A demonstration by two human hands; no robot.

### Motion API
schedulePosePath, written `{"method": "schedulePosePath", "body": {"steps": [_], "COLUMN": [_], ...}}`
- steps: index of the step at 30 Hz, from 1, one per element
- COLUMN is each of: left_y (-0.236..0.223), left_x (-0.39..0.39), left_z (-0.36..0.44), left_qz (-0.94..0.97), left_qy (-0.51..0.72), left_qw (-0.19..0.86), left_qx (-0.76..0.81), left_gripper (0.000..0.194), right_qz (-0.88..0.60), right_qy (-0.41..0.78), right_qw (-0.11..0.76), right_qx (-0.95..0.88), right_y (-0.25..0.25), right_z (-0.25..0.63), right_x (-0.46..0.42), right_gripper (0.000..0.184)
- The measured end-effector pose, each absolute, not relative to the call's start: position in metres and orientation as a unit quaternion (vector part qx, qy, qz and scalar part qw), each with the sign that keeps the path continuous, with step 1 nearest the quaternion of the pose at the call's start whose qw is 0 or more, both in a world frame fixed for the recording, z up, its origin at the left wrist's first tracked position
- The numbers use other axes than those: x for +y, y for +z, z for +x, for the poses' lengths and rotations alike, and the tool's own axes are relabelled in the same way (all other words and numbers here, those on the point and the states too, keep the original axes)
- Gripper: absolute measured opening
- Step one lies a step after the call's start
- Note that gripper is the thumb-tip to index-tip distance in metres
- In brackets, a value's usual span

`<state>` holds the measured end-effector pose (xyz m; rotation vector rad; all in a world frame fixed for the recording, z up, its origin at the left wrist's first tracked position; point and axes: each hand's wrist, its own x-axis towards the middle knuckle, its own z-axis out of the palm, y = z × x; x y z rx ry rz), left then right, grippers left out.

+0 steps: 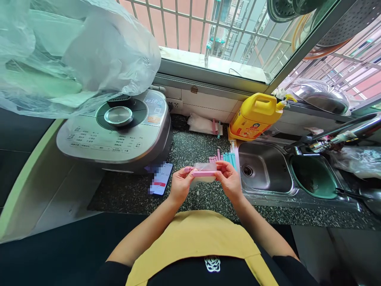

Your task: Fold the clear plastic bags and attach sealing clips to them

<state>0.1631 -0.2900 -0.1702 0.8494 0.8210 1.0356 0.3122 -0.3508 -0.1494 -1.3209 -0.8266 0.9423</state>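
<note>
Both of my hands hold a pink sealing clip [204,173] across a small clear plastic bag [204,167] above the speckled counter. My left hand [180,184] pinches the clip's left end, fingers closed. My right hand [229,178] grips its right end together with the bag's edge. Behind the bag, several more pink and teal clips [224,157] lie side by side on the counter next to the sink.
A silver rice cooker [119,133] stands at the left with a phone [161,183] in front of it. A steel sink [264,169], a green basin [314,176], a tap [336,137] and a yellow detergent jug [256,115] are at the right. A big plastic bag [77,51] hangs top left.
</note>
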Motion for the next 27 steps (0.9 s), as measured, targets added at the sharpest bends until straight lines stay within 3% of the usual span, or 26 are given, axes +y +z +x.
{"method": "schedulePosePath", "body": {"steps": [4, 18, 27], "left_y": [-0.17, -0.167, -0.148], "left_x": [-0.292, -0.281, -0.293], "left_z": [0.159, 0.134, 0.138], "left_qz": [0.425, 0.559, 0.603], "left_qy": [0.463, 0.361, 0.42], "left_qw": [0.697, 0.684, 0.565], "left_qx": [0.346, 0.299, 0.376], "left_gripper": [0.026, 0.039, 0.015], "right_qz": [-0.583, -0.601, -0.61], "right_qy": [0.451, 0.407, 0.318], "right_qw": [0.573, 0.594, 0.608], "right_qx": [-0.358, -0.347, -0.397], "right_y": [-0.147, -0.146, -0.145], "right_z": [0.31, 0.304, 0.304], "right_x": [-0.352, -0.355, -0.363], "right_gripper": [0.026, 0.026, 0.018]}}
